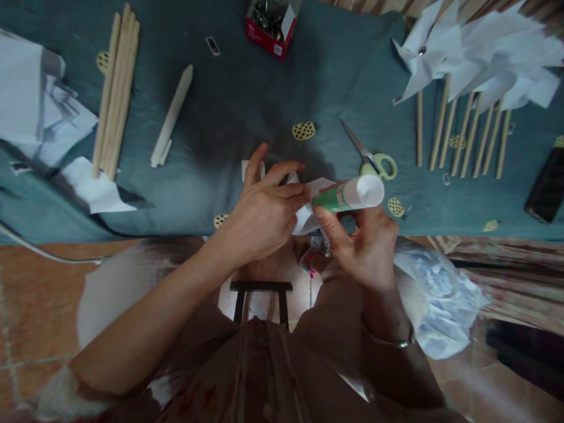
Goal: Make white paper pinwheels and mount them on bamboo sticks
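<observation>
My right hand (361,238) is wrapped round a green and white glue stick (341,198), held tilted at the table's front edge. Its white round end points to the right. My left hand (268,205) is beside it, thumb and fingertips pressed on a folded white paper (307,218); some of its fingers are raised. The glue stick's left end meets the paper, and the contact is partly hidden by my fingers. A small white piece (245,170) lies behind the left fingers, partly covered.
Green-handled scissors (372,161) lie right of centre. Paper pinwheels (440,53) on sticks are at the back right, above a phone (546,185). A red box (268,35) stands at the back. Wooden sticks (115,94), a white roll (173,117) and paper sheets (20,88) lie left.
</observation>
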The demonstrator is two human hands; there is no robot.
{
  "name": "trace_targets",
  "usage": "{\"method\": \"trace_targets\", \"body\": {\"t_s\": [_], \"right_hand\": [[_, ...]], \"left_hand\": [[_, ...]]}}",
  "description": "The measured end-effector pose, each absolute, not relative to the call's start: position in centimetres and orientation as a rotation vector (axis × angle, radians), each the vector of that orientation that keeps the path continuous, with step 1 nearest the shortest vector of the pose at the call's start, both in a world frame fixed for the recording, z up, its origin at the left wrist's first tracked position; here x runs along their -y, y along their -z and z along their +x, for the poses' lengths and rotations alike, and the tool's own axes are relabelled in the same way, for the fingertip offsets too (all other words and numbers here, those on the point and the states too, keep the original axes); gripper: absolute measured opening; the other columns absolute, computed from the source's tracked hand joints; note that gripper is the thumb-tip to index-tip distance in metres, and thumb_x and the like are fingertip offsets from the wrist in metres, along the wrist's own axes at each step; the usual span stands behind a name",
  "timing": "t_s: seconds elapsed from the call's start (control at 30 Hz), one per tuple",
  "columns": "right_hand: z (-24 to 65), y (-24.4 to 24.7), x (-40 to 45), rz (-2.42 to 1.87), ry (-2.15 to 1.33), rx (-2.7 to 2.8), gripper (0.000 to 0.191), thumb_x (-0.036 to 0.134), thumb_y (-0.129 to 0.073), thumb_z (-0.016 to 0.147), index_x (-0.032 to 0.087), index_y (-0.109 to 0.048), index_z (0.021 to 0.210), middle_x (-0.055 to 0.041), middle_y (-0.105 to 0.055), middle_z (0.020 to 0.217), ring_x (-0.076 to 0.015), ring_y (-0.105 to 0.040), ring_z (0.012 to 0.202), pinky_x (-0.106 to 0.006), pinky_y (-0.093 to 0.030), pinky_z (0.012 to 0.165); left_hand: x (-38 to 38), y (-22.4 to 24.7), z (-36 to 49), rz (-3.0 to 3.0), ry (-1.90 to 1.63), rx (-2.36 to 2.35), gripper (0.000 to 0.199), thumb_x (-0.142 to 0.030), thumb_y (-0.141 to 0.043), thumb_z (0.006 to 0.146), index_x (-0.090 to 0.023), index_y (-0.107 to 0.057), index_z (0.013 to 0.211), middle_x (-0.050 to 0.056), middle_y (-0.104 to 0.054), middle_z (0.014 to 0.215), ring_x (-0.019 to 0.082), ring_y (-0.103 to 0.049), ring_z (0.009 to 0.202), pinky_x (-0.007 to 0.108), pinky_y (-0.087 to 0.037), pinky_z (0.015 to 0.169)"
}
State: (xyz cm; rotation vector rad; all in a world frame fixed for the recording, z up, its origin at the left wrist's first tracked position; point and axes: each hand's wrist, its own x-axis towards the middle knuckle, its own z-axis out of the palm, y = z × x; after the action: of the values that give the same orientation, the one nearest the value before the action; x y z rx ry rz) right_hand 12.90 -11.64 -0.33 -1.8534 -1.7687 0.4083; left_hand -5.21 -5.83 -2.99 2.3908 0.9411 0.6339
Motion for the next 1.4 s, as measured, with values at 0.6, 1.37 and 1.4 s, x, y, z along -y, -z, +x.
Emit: {"method": "trace_targets", "body": {"t_s": [0.6,1.37,1.4], "right_hand": [[13.05,0.14,11.17,-1.837,-0.362,1.904,0.036,0.051,-0.061,0.093,0.018,-0.065,0.106,-0.0053,-0.071,0.076,-0.0216,-0.066,0.064,-0.037,-0.054,0.062],[13.21,-0.36,11.63,-1.811,-0.46,1.91,0.026,0.044,-0.061,0.094,0.02,-0.066,0.101,-0.0075,-0.07,0.08,-0.0258,-0.07,0.074,-0.042,-0.057,0.072],[13.25,-0.26,11.68,-1.807,-0.447,1.901,0.027,0.045,-0.062,0.093,0.019,-0.067,0.101,-0.008,-0.071,0.081,-0.026,-0.07,0.076,-0.042,-0.058,0.074]], "left_hand": [[5.57,3.34,-5.06,2.438,-0.605,-0.975,0.021,-0.024,-0.062,0.091,-0.027,-0.074,0.107,0.003,-0.078,0.111,0.033,-0.055,0.133,0.071,-0.017,0.122],[5.58,3.12,-5.26,2.439,-0.6,-0.985,0.018,-0.023,-0.065,0.089,-0.023,-0.074,0.105,0.004,-0.078,0.109,0.033,-0.056,0.133,0.07,-0.016,0.123],[5.56,3.08,-5.27,2.439,-0.589,-0.986,0.019,-0.023,-0.065,0.089,-0.024,-0.074,0.105,0.004,-0.078,0.111,0.033,-0.056,0.133,0.07,-0.016,0.123]]}}
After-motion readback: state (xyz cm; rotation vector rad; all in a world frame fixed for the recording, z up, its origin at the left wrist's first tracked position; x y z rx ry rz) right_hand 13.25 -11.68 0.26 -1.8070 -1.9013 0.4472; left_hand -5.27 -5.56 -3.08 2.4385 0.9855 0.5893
